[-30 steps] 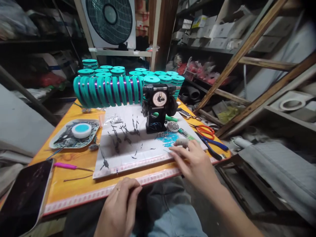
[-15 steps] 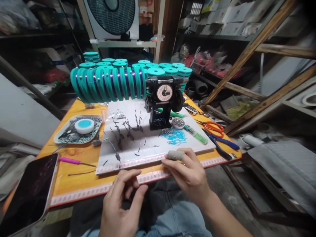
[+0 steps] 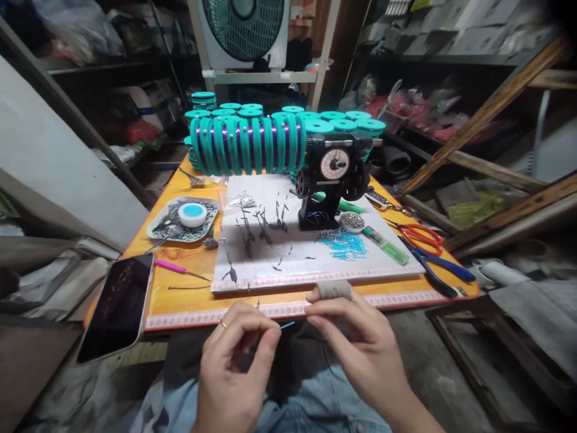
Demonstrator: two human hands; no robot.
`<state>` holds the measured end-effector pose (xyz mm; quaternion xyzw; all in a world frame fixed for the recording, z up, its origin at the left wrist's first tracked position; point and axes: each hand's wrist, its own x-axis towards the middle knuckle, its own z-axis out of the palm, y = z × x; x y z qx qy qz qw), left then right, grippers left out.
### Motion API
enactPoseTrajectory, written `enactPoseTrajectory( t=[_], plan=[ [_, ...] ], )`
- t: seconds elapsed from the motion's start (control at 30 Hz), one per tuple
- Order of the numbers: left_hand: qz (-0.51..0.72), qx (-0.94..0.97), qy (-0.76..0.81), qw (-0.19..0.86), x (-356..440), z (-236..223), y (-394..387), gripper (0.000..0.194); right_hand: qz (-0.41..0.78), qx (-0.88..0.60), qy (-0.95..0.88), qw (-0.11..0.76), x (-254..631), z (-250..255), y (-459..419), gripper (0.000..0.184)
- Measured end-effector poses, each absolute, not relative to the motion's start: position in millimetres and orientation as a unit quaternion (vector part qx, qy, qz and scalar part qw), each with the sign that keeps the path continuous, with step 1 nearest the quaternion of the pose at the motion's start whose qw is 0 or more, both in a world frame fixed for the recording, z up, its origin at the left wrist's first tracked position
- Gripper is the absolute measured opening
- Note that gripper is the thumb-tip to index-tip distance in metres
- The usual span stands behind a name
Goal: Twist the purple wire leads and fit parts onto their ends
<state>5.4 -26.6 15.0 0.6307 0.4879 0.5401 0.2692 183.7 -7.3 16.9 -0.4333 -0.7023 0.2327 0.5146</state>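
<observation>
My left hand [image 3: 241, 358] is above my lap at the table's front edge, thumb and forefinger pinched on a short, thin blue tube [image 3: 287, 325] that points right. Just to the right, my right hand [image 3: 365, 337] has its thumb and fingertips close together; whatever is between them is too small to make out. A grey wrap [image 3: 334, 290] covers part of its forefinger. Beyond the hands, a pile of similar blue tubes [image 3: 345, 245] lies on a white board [image 3: 288, 264], beside a small dish of metal bits [image 3: 352, 221].
A black winding device [image 3: 321, 204] carries a row of teal spools [image 3: 246, 144]; more spools [image 3: 320, 125] stand behind. Left are a tray [image 3: 153, 231], a pink-handled tool [image 3: 170, 266] and a phone [image 3: 118, 307]. Right are blue-handled pliers [image 3: 446, 264], orange-handled scissors [image 3: 421, 236] and a green cutter [image 3: 387, 246].
The view has swung left, so the table appears farther right. My left fingers, apart before, are now closed on the blue tube. My two hands' fingertips stay close to each other.
</observation>
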Motion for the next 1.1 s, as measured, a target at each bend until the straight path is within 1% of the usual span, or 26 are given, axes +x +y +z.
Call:
enactPoseTrajectory(
  t=[0.07,0.17,0.23,0.33,0.4,0.5,0.57,0.63,0.67,0.7,0.73,0.8,0.83,0.93,1.03,1.07,1.1],
  plan=[
    [0.563,0.612,0.478,0.282,4.3,13.9,-27.7,0.012,0.345,-0.434,-0.656,0.512,173.2,13.2,-9.5,0.014],
    [0.58,0.6,0.458,0.305,4.3,12.7,-28.7,0.013,0.522,-0.367,-0.567,0.521,154.1,5.7,-9.4,0.022],
    [0.576,0.605,0.453,0.312,3.3,11.5,-29.8,0.014,0.58,-0.325,-0.508,0.548,146.3,1.9,-7.7,0.015],
    [0.557,0.612,0.467,0.31,-0.2,8.1,-31.7,0.013,0.552,-0.318,-0.505,0.582,147.2,4.4,-7.2,0.008],
    [0.549,0.606,0.479,0.319,-2.2,5.8,-32.3,0.011,0.498,-0.313,-0.579,0.565,151.4,12.8,-9.1,0.006],
    [0.547,0.585,0.484,0.353,-3.1,4.0,-31.7,0.008,0.378,-0.286,-0.71,0.521,152.1,30.1,-11.9,0.001],
    [0.555,0.587,0.467,0.361,-2.9,4.0,-31.2,0.008,0.309,-0.266,-0.75,0.52,147.5,38.7,-11.6,0.008],
    [0.563,0.601,0.447,0.349,-2.9,4.0,-31.6,0.011,0.292,-0.265,-0.747,0.536,141.9,41.7,-10.1,0.015],
    [0.561,0.61,0.443,0.341,-2.9,3.7,-32.3,0.01,0.303,-0.273,-0.732,0.545,139.8,41.2,-9.3,0.017],
    [0.56,0.615,0.445,0.331,-3.0,3.0,-33.5,0.004,0.324,-0.286,-0.712,0.553,138.6,39.6,-8.6,0.019],
    [0.565,0.613,0.45,0.32,-3.0,2.2,-34.8,0.005,0.349,-0.303,-0.69,0.557,138.3,37.3,-8.2,0.02],
    [0.58,0.608,0.452,0.299,-3.0,0.9,-37.6,0.02,0.399,-0.334,-0.648,0.556,139.7,31.9,-7.9,0.019],
    [0.587,0.61,0.446,0.29,-2.8,0.9,-38.7,0.023,0.422,-0.345,-0.631,0.553,141.0,29.3,-8.1,0.019],
    [0.589,0.625,0.43,0.278,-1.7,4.9,-39.7,0.021,0.48,-0.356,-0.591,0.541,143.9,22.7,-9.2,0.015],
    [0.586,0.62,0.447,0.268,0.5,12.2,-38.2,0.02,0.573,-0.338,-0.501,0.553,142.5,16.5,-10.5,0.005],
    [0.588,0.615,0.453,0.265,1.4,14.3,-37.7,0.019,0.61,-0.328,-0.452,0.563,140.9,14.1,-10.9,0.005],
    [0.592,0.611,0.456,0.263,2.4,15.9,-37.4,0.018,0.643,-0.318,-0.398,0.571,139.0,11.7,-11.3,0.009]
  ],
)
